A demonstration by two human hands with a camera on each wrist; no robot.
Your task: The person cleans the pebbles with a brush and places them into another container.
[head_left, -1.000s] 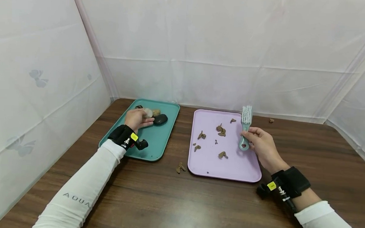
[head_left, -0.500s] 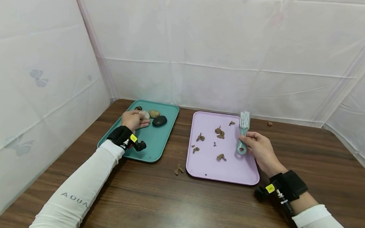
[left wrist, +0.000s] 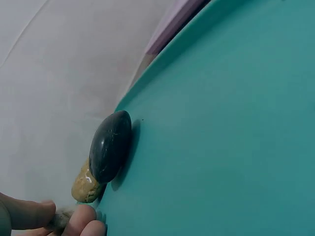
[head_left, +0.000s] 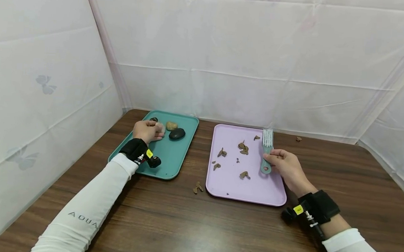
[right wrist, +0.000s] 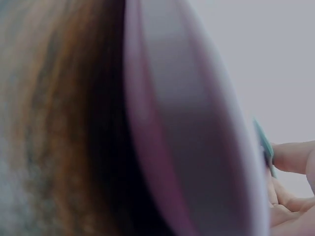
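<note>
Since a second ago: left hand [head_left: 146, 131] curled tighter over pale stone [head_left: 160, 128], brush [head_left: 266, 148] lowered slightly toward pink tray [head_left: 250, 190]. Left to right now: left hand gripping pale stone at far end of teal tray [head_left: 168, 165], tan stone [head_left: 171, 125] and black stone [head_left: 177, 133] just beside. Brown scraps [head_left: 243, 146] scattered on pink tray. Right hand [head_left: 285, 166] grasping brush handle, bristles pointing away.

a dark wooden table [head_left: 192, 222] stands enclosed by white fabric walls [head_left: 244, 57].
</note>
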